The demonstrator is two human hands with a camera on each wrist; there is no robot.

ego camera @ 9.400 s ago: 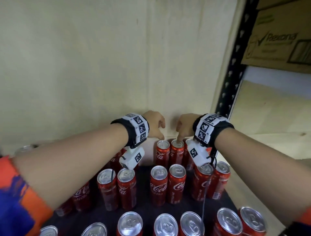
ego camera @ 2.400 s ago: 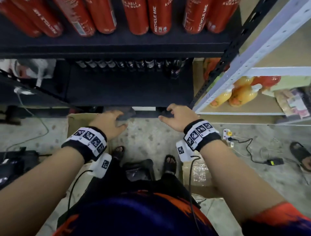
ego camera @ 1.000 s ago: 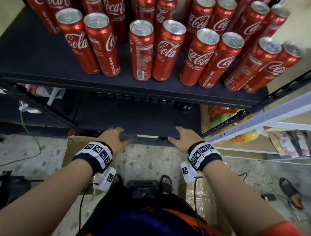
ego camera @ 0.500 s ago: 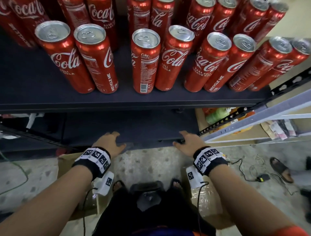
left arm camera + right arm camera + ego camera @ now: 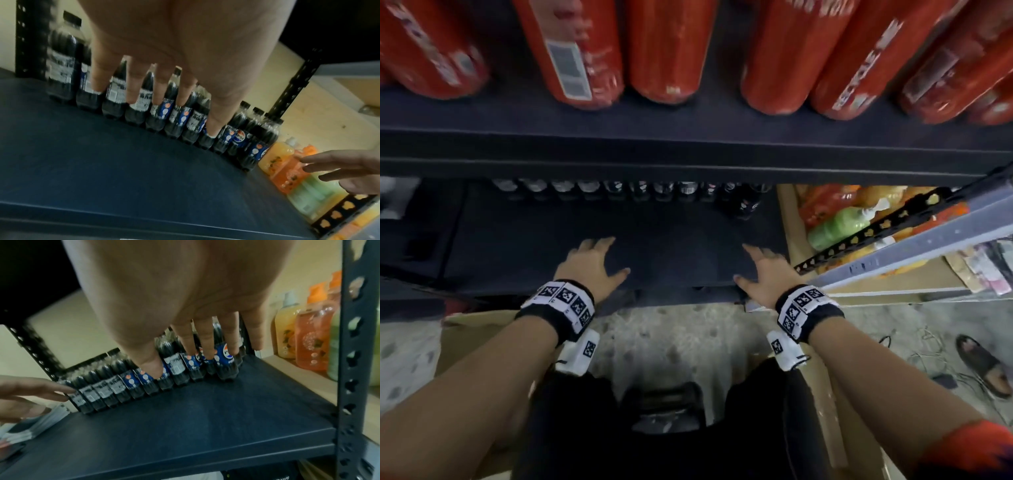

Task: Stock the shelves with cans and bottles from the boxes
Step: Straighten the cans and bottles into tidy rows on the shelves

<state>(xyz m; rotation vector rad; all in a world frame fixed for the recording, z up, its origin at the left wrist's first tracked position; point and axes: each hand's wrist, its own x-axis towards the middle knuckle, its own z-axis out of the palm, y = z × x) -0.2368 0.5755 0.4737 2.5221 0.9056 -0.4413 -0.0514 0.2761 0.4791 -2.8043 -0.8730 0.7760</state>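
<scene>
Nearest you, your black-clad legs [image 5: 671, 428] stand over a speckled floor [image 5: 681, 329], with a cardboard box [image 5: 472, 329] at your left and a sandal [image 5: 979, 366] lying off to the right. Your left hand [image 5: 590, 265] and right hand [image 5: 765, 274] both reach palm-down over the front of the dark lower shelf [image 5: 671, 253], well apart from each other; the fingers [image 5: 135, 84] of each are straight, spread apart, and hold nothing. Whether the palms touch the shelf surface you cannot tell from these views.

Beyond your fingertips, a row of dark Pepsi bottles [image 5: 180, 368] stands upright along the back of that shelf, against the pale wall. To their right, past the perforated black upright [image 5: 349, 353], orange and green bottles [image 5: 839, 222] sit on the neighbouring wooden shelf [image 5: 893, 281].

Farthest up, red Coca-Cola cans [image 5: 571, 51] stand in a line on the upper shelf [image 5: 688, 150], just behind its front edge.
</scene>
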